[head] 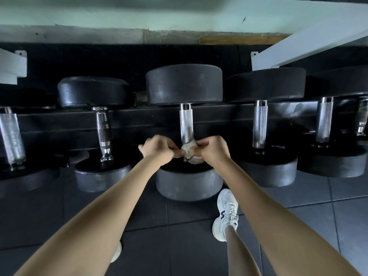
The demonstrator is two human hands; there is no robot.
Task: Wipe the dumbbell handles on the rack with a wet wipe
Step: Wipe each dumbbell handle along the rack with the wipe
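Both hands, left [158, 149] and right [213, 149], pinch the wipe [189, 149] bunched around the near end of the middle dumbbell's handle [186, 124].

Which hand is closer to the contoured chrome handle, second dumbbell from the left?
Left. The left hand sits right of that contoured handle; the right hand is farther right, past the wet wipe both pinch.

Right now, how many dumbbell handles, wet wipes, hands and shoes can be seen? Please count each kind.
Dumbbell handles: 6
Wet wipe: 1
Hands: 2, left hand, right hand
Shoes: 2
Total: 11
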